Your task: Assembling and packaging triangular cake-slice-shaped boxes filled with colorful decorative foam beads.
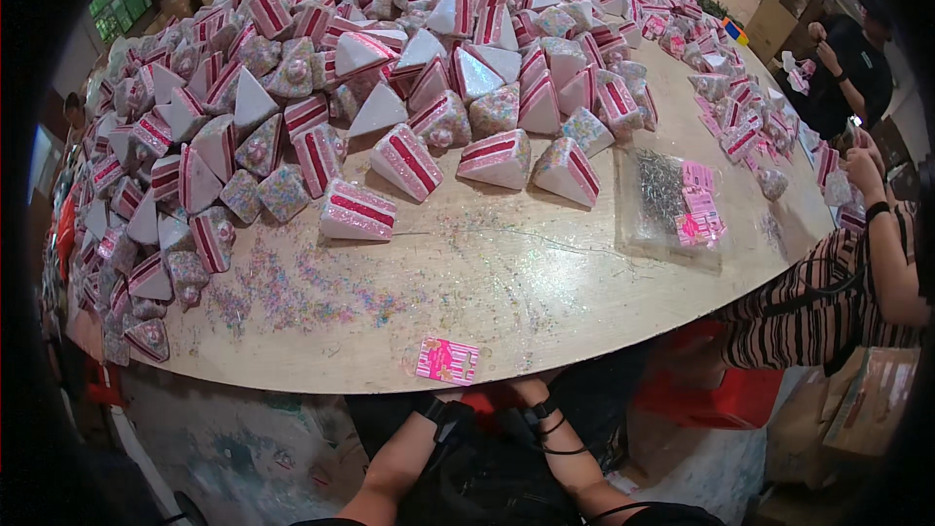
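Observation:
Both my forearms reach up to the near table edge. My left hand (448, 395) and my right hand (530, 391) are mostly hidden under that edge, so their fingers do not show. Something red (485, 401) lies between them, too hidden to name. Just above my left hand, a pink and white printed card (448, 360) rests on the tabletop. Farther in, a glittery cake-slice ornament (358, 211) lies on its side, with pink, white and red layers.
A large heap of cake-slice ornaments (380, 112) covers the table's far and left parts. Loose coloured sprinkles (312, 282) are scattered before it. A clear bag (638, 234) holds metal pins and pink cards. At right, a person in striped clothing (808, 297) and another in black (857, 68) handle things.

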`<act>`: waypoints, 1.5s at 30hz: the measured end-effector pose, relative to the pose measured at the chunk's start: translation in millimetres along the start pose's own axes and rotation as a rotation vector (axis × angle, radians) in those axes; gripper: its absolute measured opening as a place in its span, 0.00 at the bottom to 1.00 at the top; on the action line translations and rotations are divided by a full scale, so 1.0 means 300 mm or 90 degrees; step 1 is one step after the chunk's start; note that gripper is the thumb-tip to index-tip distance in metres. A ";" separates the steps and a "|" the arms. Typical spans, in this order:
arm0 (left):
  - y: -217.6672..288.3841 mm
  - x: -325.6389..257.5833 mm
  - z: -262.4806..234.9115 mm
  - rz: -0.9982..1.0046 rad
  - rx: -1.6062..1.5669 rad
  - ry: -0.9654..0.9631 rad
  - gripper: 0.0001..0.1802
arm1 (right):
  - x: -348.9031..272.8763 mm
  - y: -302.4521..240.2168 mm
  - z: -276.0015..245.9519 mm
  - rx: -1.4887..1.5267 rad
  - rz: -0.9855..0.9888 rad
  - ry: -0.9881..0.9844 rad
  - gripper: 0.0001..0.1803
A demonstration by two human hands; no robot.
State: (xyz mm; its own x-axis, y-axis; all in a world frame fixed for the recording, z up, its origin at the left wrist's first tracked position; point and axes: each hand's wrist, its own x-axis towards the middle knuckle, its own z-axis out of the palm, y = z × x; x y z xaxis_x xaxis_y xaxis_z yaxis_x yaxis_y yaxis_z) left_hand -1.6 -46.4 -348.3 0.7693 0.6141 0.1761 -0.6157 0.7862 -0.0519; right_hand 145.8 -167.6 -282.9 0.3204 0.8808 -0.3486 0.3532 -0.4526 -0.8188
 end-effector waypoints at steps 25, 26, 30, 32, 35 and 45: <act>0.099 -0.036 -0.051 -0.217 1.227 0.083 0.33 | 0.007 -0.069 0.059 -0.170 -0.111 0.097 0.33; 0.087 -0.037 -0.036 -0.202 1.134 0.124 0.32 | 0.005 -0.085 0.050 -0.186 -0.088 0.084 0.33; 0.028 -0.016 0.100 -0.141 0.759 0.264 0.32 | -0.003 -0.109 0.033 -0.216 -0.116 0.104 0.33; 0.012 -0.008 0.157 -0.107 0.571 0.324 0.32 | -0.014 -0.124 0.025 -0.208 -0.118 0.105 0.33; 0.012 -0.006 0.163 -0.078 0.452 0.341 0.31 | 0.004 -0.092 0.052 -0.179 -0.155 0.145 0.33; 0.026 -0.032 0.033 -0.079 0.526 0.244 0.31 | 0.088 -0.006 0.129 -0.308 -0.446 0.481 0.34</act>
State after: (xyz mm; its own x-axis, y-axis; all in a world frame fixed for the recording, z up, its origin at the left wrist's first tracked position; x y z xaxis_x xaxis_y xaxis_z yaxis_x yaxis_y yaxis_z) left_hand -15.6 -46.9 -340.7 0.7513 0.6250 -0.2121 -0.3372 0.6397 0.6907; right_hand 119.6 -138.0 -308.3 0.3083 0.7255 0.6153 0.9131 -0.0443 -0.4053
